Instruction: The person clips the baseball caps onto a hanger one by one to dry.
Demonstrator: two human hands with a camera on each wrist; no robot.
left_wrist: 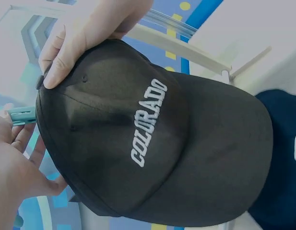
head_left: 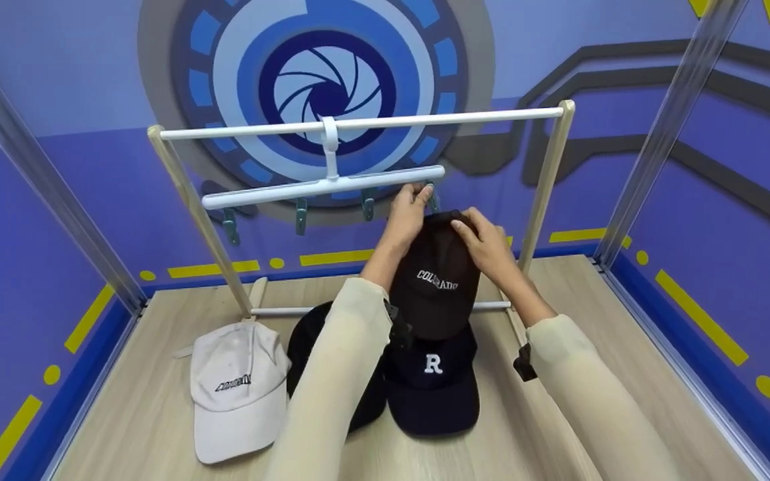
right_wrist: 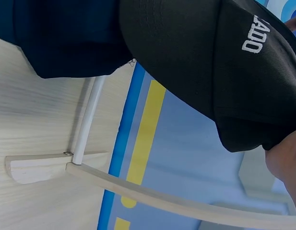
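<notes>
A black baseball cap (head_left: 435,274) with white COLORADO lettering hangs brim down below the right end of a white clip hanger (head_left: 385,179). My right hand (head_left: 488,244) grips the cap's upper edge, thumb on the front. Beside it, my left hand (head_left: 406,217) pinches the rightmost green clip (left_wrist: 23,116). In the left wrist view this clip meets the cap's edge; whether its jaws hold the fabric is hidden. The right wrist view shows the cap's brim and side, with only part of my right hand (right_wrist: 287,165) at the edge.
A wooden rack with a white rod (head_left: 492,116) carries the hanger, whose other green clips (head_left: 301,215) hang free. On the tabletop lie a white cap (head_left: 238,394), a black cap (head_left: 305,334) partly behind my left sleeve, and a navy cap (head_left: 433,401) marked R. Patterned walls surround the table.
</notes>
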